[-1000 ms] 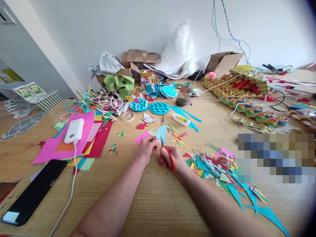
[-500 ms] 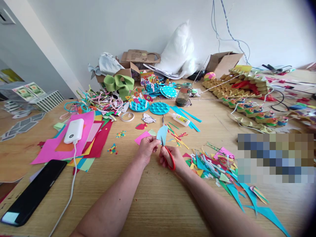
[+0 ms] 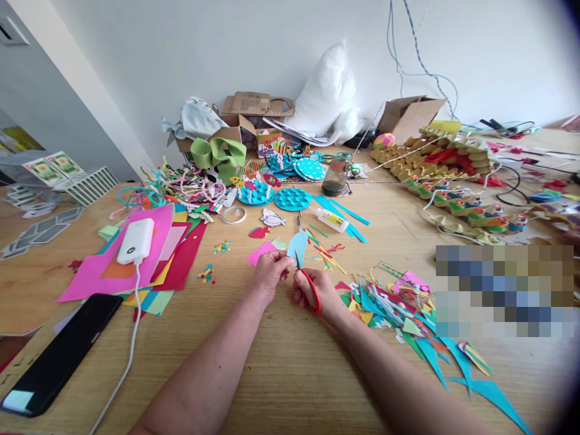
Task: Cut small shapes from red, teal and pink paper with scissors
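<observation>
My left hand [image 3: 270,273] pinches a light blue piece of paper [image 3: 298,244] by its lower left edge. Red-handled scissors [image 3: 312,292] are gripped in my right hand [image 3: 322,291], their blades lying against the blue paper. Just beyond my left hand lie a pink paper piece [image 3: 261,252] and a pale green one [image 3: 279,243]. A red fish-shaped cutout [image 3: 260,232] and a white fish cutout with dark outlines [image 3: 272,217] rest farther off. Thin coloured paper strips [image 3: 333,257] are scattered past my right hand.
A glue bottle [image 3: 331,219], round blue pieces [image 3: 293,199] and a glass jar [image 3: 336,175] stand toward the back. Paper scraps [image 3: 399,308] spread to the right. Left are coloured sheets [image 3: 104,260], a white power bank [image 3: 136,240] with its cable, and a black phone [image 3: 58,356].
Both hands keep almost the same place. The scissors' red handles have shifted very slightly; the blue paper stays in my left hand.
</observation>
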`<state>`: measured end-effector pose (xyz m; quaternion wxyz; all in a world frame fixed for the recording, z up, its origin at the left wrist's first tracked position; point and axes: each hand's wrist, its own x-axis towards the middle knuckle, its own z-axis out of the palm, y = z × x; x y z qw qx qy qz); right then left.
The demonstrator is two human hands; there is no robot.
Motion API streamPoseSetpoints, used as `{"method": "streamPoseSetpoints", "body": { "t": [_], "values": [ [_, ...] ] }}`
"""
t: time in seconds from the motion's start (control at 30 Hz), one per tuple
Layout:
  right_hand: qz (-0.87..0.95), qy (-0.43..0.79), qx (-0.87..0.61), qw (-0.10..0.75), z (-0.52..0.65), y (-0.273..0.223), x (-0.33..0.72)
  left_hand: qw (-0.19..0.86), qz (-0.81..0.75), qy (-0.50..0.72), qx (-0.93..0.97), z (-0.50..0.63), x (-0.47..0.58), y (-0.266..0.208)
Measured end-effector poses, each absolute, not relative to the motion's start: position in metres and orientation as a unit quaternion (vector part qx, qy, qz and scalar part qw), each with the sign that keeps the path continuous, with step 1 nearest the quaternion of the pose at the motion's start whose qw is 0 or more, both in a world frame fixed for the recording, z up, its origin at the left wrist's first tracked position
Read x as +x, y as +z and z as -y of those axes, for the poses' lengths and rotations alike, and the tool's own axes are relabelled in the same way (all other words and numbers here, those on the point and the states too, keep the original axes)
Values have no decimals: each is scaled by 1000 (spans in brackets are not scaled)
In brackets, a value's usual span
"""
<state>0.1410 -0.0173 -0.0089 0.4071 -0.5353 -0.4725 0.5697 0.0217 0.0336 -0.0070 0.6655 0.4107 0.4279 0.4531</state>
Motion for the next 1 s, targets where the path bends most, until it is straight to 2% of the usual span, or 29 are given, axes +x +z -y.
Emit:
{"method": "streamPoseSetpoints", "body": {
  "t": [0.53,1.0],
  "values": [
    [512,586,-511,367,17,-16,146,647,-436,529,334,-36,22,-4],
    [455,631,-461,427,16,-21,146,711,-371,528,278,-34,20,-1]
  ]
}}
